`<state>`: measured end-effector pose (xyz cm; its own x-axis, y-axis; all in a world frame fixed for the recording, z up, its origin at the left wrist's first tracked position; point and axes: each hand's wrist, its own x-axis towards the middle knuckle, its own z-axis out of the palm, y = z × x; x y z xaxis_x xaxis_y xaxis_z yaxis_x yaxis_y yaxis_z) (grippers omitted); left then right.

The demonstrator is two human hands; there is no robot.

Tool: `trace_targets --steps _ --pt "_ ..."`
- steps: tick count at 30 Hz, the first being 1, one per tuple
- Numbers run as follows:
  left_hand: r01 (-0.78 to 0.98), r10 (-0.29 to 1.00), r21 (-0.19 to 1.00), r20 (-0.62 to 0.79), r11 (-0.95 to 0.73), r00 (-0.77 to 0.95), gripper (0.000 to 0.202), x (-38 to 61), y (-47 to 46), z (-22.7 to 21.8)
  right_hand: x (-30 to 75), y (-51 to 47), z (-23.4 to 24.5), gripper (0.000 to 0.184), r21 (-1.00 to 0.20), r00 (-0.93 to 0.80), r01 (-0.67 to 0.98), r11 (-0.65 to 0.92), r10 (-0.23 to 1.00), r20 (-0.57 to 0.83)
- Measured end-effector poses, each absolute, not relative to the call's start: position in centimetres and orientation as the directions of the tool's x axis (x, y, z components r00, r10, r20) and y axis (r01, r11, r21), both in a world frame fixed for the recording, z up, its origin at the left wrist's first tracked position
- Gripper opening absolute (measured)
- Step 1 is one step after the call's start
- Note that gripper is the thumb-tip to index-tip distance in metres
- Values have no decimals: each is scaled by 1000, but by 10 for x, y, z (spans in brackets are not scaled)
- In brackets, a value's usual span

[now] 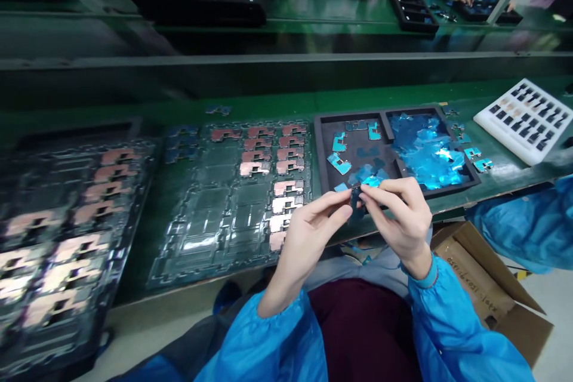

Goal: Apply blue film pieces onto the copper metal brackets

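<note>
My left hand (313, 228) and my right hand (400, 218) meet over the table's front edge, each in a pinch. Between their fingertips is a small, thin dark part (356, 198), perhaps a circuit board; fingers partly cover it. Just beyond lies a black two-compartment tray (319, 152). Its left compartment holds several blue-faced boards (339, 142) and some loose film. A heap of shiny blue film pieces (425, 149) fills the right one. Left of it, a clear plastic tray (212, 191) carries copper-coloured boards (287, 204) in its right columns.
Another clear tray with copper-coloured boards (74, 248) lies at far left. Small boards (483, 165) rest right of the black tray, near a white tray (530, 158) of dark parts. An open cardboard box (519, 328) stands below right. Co-workers sit across the bench; a blue sleeve (528, 227) is at right.
</note>
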<state>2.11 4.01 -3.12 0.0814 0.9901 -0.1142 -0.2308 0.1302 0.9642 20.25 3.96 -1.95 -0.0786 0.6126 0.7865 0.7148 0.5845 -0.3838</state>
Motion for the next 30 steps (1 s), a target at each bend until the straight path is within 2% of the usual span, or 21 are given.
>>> trace_targets --steps 9,14,18,24,30 --pt "-221 988 965 -120 139 97 23 20 36 -30 208 36 -18 36 -308 -136 725 616 567 812" --pt "-333 974 915 -206 226 93 29 24 32 -30 212 28 -24 36 -142 -236 761 633 474 848" --pt "-471 945 822 -313 321 97 36 28 32 -26 214 24 -28 30 -44 -340 767 640 463 818" --pt "-632 904 662 -395 402 161 37 29 37 -22 211 24 -32 17 -28 -373 747 664 453 810" --pt "-641 915 671 -382 372 131 33 25 45 -25 217 21 -40 14 -23 -455 662 749 427 781"
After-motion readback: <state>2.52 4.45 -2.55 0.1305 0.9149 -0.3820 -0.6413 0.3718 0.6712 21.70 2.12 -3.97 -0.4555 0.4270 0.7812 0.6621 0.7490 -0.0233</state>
